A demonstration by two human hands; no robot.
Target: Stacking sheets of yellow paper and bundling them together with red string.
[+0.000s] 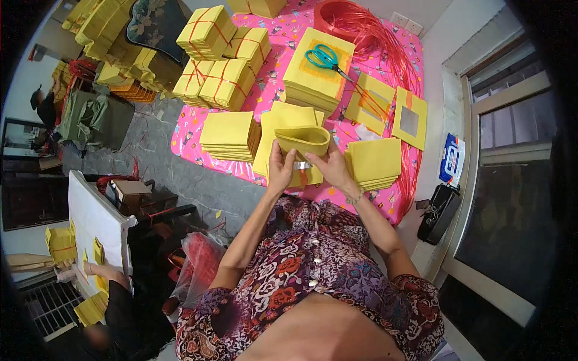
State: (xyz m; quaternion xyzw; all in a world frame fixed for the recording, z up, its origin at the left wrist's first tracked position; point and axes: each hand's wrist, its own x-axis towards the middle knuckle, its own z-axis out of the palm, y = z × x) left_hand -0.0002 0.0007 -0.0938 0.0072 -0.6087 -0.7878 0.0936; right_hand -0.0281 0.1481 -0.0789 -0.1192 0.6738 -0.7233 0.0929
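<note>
My left hand (282, 166) and my right hand (329, 168) grip a folded wad of yellow paper (305, 143) from its near side, thumbs pressed against it. The wad bends into a rounded loop at its right end. Beneath it lie more yellow sheets (265, 143), partly hidden by my hands. A neat stack of folded yellow paper (229, 133) rests to the left, and another stack (374, 161) sits just right of my right hand. Farther back, teal-handled scissors (323, 57) lie on a tall yellow stack (313, 78).
A pink patterned cloth (273, 90) covers the table. Bundles tied with red string (226, 81) are piled at back left; loose red strands (385, 39) spill from the back right. Cardboard frames (411, 120) lie near the wall. Lower left, another person's hand (105, 271) works at a white table (99, 210).
</note>
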